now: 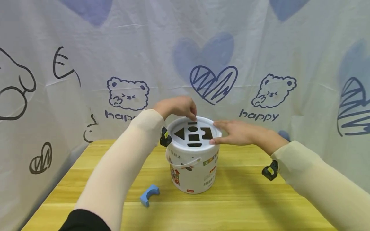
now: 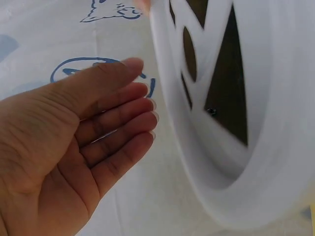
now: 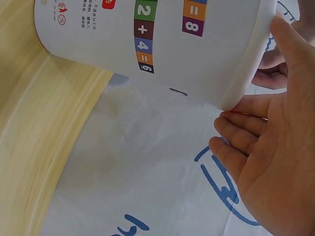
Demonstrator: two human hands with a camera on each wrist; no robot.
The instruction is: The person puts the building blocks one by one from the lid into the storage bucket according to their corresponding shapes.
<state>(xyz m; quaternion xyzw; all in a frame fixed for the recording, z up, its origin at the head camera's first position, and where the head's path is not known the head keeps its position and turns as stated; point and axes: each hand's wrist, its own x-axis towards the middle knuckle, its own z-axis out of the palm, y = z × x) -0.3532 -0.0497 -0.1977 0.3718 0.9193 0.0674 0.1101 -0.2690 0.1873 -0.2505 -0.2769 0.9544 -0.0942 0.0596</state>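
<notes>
A right hand, fingers extended, touches a lidded bucket, contents hidden; an empty left hand, loosely curved, hovers by its rim

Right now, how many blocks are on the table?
1: the blue block, on the table, left of the bucket. More could be hidden behind or inside the bucket.

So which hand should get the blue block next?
Probably the left hand: it looks empty, and the blue block lies left of the bucket, on its side. The right hand touches the lid.
</notes>
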